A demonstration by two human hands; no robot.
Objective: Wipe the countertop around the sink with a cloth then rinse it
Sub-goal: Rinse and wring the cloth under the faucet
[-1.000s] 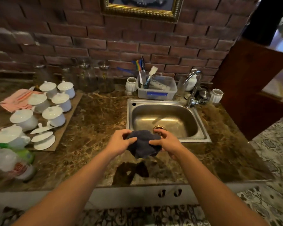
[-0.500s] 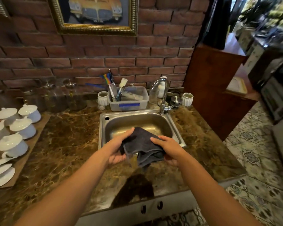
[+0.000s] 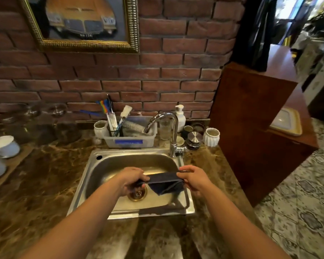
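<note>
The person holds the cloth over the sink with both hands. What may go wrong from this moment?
1. The spout of the faucet seems to end over the plastic bin, not the sink; opened so, water might miss the cloth.
2. Reaching for the faucet may knock the glass beside it.

Both forearms bare, extended forward, converging. Left hand (image 3: 131, 181) knuckles up, fingers curled, gripping one end of the cloth (image 3: 165, 183). Right hand (image 3: 195, 179) level with it, pinching the other end.
</note>
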